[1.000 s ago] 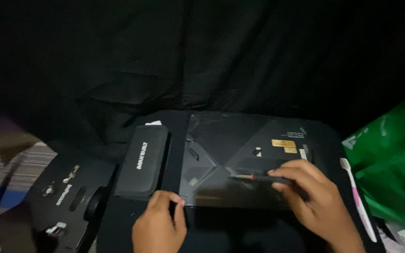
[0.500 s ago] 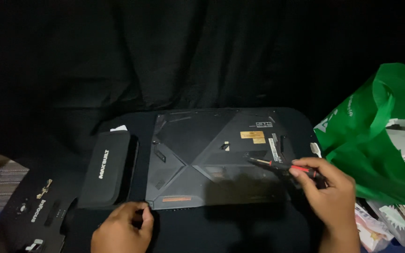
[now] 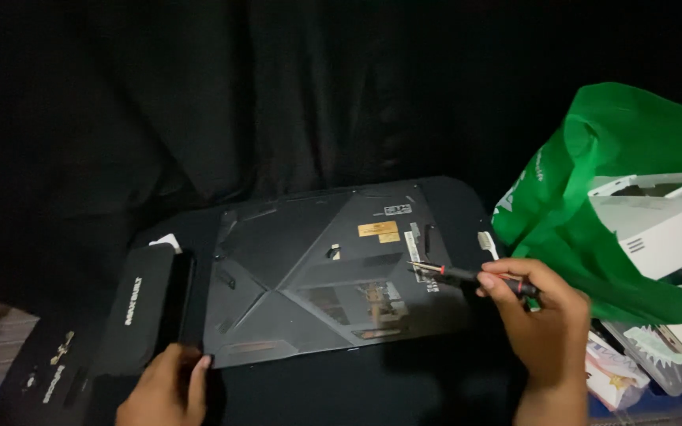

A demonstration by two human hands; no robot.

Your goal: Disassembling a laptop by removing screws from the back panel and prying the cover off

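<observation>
A dark laptop (image 3: 317, 276) lies upside down on a black mat, its angular bottom panel with a yellow sticker facing up. My right hand (image 3: 538, 315) grips a small screwdriver (image 3: 455, 273) with a black and red handle; its tip rests near the panel's right edge. My left hand (image 3: 163, 390) presses on the mat at the laptop's near left corner, fingers touching the edge. A black rectangular case (image 3: 140, 308) lies just left of the laptop, close to my left hand.
A green bag (image 3: 593, 205) holding a white plastic box (image 3: 657, 221) stands at the right. Clear plastic packets (image 3: 641, 359) lie below it. A white toothbrush-like tool (image 3: 487, 243) lies beside the laptop. A black tool tray (image 3: 49, 371) sits at the lower left. Black cloth hangs behind.
The view has swung right, so the laptop sits further left. My right hand lifted the screwdriver off the panel's middle and moved it to the right edge. My left hand stays at the near left corner.
</observation>
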